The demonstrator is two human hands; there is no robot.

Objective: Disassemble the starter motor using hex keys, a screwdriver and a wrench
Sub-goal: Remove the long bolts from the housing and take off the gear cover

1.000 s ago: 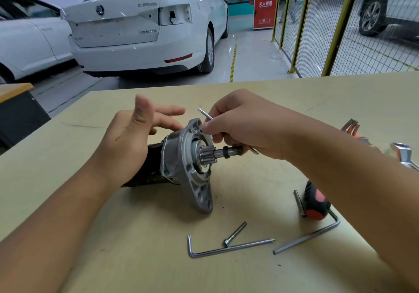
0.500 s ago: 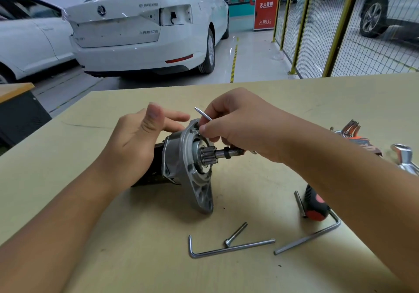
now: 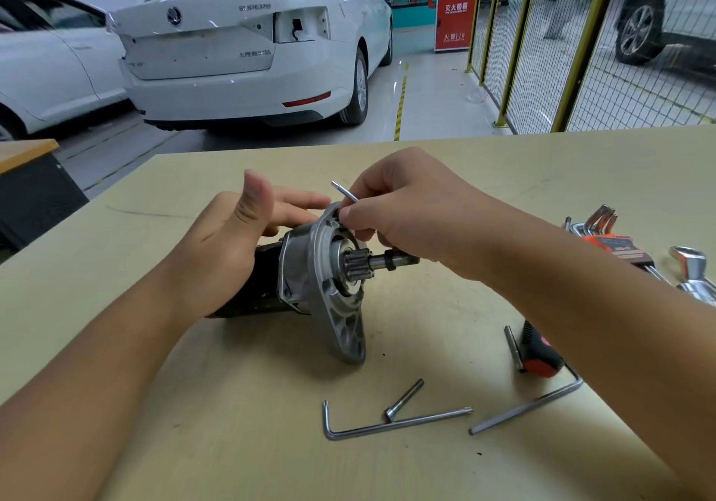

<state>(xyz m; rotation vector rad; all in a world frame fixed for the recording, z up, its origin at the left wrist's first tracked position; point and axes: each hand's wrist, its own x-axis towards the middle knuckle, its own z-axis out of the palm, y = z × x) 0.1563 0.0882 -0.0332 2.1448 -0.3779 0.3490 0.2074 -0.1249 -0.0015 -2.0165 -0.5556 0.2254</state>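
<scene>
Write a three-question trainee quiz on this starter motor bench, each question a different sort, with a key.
1. True or false: the right hand pinches a hex key at the top of the starter motor flange.
2. Which lies loose beside the long hex key on the table? A) a bolt B) a washer C) a spring
3. Fill in: the left hand steadies the motor's dark ____.

Key: 1 true; 2 A, the bolt; 3 body.

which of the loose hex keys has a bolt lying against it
The L-shaped hex key nearest the camera: a loose bolt rests against its long arm. The other loose key lies alone.
</scene>
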